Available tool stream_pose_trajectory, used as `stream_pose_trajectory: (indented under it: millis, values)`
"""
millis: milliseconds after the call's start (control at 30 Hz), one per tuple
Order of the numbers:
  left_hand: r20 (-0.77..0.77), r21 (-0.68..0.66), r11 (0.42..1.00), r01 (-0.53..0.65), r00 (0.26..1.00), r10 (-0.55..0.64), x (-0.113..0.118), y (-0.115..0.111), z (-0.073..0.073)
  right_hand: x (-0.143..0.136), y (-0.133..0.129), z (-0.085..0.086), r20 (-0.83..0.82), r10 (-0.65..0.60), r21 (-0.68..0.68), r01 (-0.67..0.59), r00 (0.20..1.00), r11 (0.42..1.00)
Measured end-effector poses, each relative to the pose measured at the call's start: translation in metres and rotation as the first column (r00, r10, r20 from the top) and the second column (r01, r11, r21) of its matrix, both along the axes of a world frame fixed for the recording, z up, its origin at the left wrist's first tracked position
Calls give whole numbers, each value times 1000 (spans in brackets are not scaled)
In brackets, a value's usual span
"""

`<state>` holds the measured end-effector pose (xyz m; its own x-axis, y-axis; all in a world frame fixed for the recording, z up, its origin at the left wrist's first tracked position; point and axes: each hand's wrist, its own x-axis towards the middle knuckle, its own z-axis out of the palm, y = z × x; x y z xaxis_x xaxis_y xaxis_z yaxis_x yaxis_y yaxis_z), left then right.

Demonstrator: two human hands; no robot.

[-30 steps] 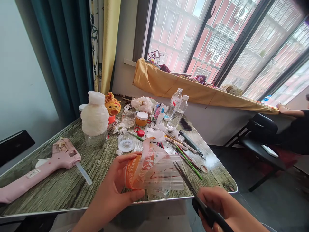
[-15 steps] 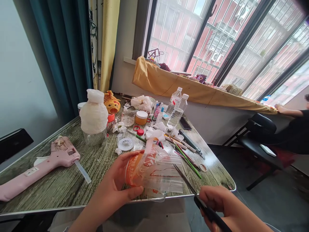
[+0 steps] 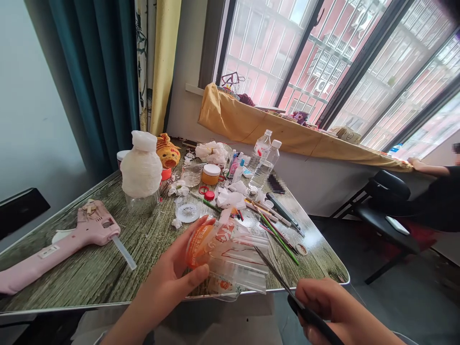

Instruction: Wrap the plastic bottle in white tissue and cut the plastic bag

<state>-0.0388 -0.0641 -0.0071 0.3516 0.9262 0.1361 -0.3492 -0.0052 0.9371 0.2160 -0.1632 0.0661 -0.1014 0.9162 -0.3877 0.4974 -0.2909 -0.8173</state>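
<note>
Gripping clear, orange-printed plastic cup (image 3: 232, 254) in my left hand (image 3: 178, 268), black-handled metal scissors (image 3: 283, 283) in right hand (image 3: 330, 306); wall part-slit, orange end seemingly whole.

Plastic cup (image 3: 230, 254): clear walls, with an orange end bearing pale lettering and a thin dark-red line along the clear part. Scissors (image 3: 295, 304): black handles, grey blades. Glue gun (image 3: 89, 232): pale pink, with a white label (image 3: 49, 251). Wrapped bottle (image 3: 142, 172): off-white, clear at the base. Plush toy (image 3: 167, 152): orange-yellow with red marks. Jar (image 3: 210, 179): amber, under a white lid (image 3: 211, 170). Small cap (image 3: 209, 195): red. Thin stick (image 3: 282, 244): bright green. Tabletop (image 3: 111, 280): grey-green and brown wood-grain pattern, pale edging. Curtains (image 3: 97, 96): dark teal, yellow, and a white strip with a dark leafy print. Sill cloth (image 3: 251, 122): mustard. Chair (image 3: 377, 220): black.
</note>
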Motion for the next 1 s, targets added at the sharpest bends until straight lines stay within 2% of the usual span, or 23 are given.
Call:
stream_pose_trajectory:
  millis: [200,400,533,733,833,1000]
  values:
    - [-79,0,1000,-7,997,7,0,3,-2,-6,4,0,-179,33,-89,-50,983,995]
    - [-69,26,1000,0,998,2,1,2,2,-16,8,12,-193,-5,-127,-20,981,992]
    - [-97,13,1000,-14,995,15,0,2,1,-17,8,9,-218,-10,-102,-13,976,995]
    - [-79,-47,997,-56,996,52,3,-2,8,-16,8,3,-75,-66,-48,63,995,997]
    - [-56,-94,994,-58,997,53,3,-5,14,-14,7,4,-20,-36,-19,36,999,999]
    - [-67,-90,995,-41,997,35,3,-6,17,-8,3,3,20,13,-11,-12,1000,1000]
